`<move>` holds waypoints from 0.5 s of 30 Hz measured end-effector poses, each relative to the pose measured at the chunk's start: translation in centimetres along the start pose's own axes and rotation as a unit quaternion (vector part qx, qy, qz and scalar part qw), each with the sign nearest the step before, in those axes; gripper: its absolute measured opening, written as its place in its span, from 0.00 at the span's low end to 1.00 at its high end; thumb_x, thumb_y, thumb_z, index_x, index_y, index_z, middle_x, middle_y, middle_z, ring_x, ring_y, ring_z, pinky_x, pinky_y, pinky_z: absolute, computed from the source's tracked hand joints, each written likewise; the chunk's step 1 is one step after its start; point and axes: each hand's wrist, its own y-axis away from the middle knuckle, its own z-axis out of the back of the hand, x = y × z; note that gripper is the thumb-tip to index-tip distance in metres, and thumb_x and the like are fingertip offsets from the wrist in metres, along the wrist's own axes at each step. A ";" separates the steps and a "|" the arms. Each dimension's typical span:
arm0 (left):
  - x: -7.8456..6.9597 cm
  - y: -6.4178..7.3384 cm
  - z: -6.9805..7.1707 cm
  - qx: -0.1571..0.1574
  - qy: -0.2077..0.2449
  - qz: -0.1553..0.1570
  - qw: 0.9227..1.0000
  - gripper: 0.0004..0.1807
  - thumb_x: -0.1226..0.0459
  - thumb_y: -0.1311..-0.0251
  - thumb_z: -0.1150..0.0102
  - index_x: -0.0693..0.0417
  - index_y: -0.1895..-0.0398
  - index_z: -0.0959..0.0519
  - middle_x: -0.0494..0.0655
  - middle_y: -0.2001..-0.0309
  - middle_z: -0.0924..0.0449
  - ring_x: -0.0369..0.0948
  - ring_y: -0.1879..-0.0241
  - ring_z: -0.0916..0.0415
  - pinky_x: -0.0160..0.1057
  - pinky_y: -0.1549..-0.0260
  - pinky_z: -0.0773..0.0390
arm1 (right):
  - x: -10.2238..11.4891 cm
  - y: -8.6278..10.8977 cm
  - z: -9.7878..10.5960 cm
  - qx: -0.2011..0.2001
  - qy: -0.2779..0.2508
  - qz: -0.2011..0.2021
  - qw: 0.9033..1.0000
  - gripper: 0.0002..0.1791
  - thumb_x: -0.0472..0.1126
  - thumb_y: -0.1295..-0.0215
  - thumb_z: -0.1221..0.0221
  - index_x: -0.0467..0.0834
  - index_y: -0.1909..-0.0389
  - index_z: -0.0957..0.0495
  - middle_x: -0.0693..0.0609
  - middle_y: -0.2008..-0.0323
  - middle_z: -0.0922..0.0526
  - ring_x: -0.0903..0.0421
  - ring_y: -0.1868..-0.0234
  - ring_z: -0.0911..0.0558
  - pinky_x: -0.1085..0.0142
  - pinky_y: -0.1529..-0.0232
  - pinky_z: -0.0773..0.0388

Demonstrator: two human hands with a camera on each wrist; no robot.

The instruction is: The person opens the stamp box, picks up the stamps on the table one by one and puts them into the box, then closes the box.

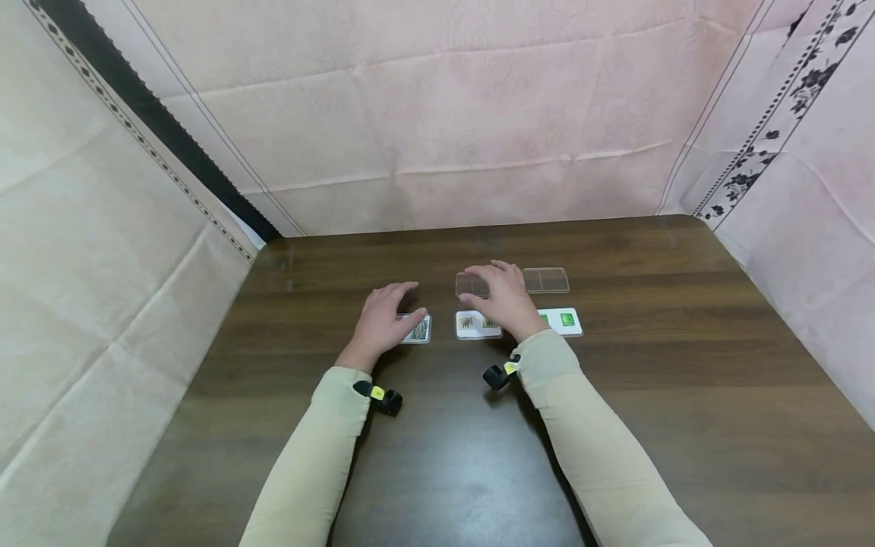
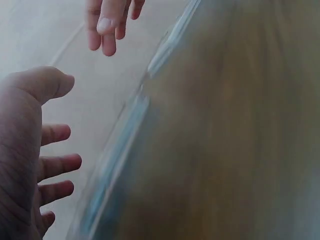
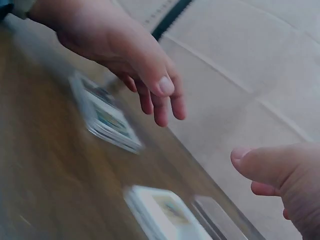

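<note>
My left hand point(image 1: 380, 319) is held over a small stack of picture cards point(image 1: 421, 331), thumb spread from the fingers and nothing in its grasp. In the right wrist view that stack point(image 3: 112, 120) looks several layers thick, below the left hand point(image 3: 125, 45). My right hand point(image 1: 506, 300) hovers with parted fingers above a white card stack point(image 1: 470, 325) with small pictures, partly covering it. To its right lies a white card with green pictures point(image 1: 566, 320), half hidden by the wrist. Both hands appear empty in the left wrist view.
Behind the cards lie two flat clear plastic cases, one point(image 1: 547, 280) at the right and one point(image 1: 468, 286) partly behind the right hand. Everything rests on a dark wooden table point(image 1: 328, 258). Pale cloth point(image 1: 437, 114) hangs beyond its far edge and at both sides.
</note>
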 end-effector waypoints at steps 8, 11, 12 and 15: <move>-3.6 -2.4 -0.1 0.023 -0.013 0.017 1.000 0.37 0.42 0.32 0.44 0.46 0.24 0.35 0.48 0.26 0.35 0.47 0.25 0.43 0.55 0.24 0.58 | -3.4 -0.3 2.0 -0.013 -0.001 -0.037 0.999 0.32 0.51 0.32 0.34 0.45 0.30 0.28 0.45 0.32 0.26 0.40 0.24 0.44 0.41 0.25 0.62; -4.4 -3.1 -0.3 0.029 -0.017 0.030 0.999 0.36 0.44 0.31 0.44 0.47 0.24 0.35 0.49 0.26 0.35 0.47 0.24 0.44 0.54 0.24 0.58 | -4.5 -0.2 2.1 -0.007 0.002 -0.048 0.999 0.34 0.51 0.32 0.35 0.45 0.28 0.31 0.44 0.30 0.28 0.40 0.23 0.46 0.39 0.25 0.63; -4.6 -3.3 -0.4 0.030 -0.017 0.033 0.999 0.36 0.44 0.31 0.44 0.47 0.25 0.35 0.49 0.26 0.36 0.47 0.24 0.44 0.54 0.24 0.59 | -4.8 -0.2 2.1 -0.004 0.005 -0.052 0.999 0.35 0.51 0.32 0.35 0.45 0.28 0.31 0.44 0.30 0.29 0.40 0.23 0.47 0.39 0.26 0.64; -5.1 -3.8 -0.8 0.029 -0.015 0.041 0.999 0.36 0.45 0.31 0.43 0.48 0.25 0.35 0.49 0.25 0.36 0.48 0.24 0.44 0.55 0.24 0.58 | -5.5 -0.1 1.9 0.007 0.010 -0.057 0.998 0.36 0.52 0.32 0.35 0.45 0.26 0.33 0.44 0.28 0.31 0.40 0.22 0.50 0.36 0.26 0.67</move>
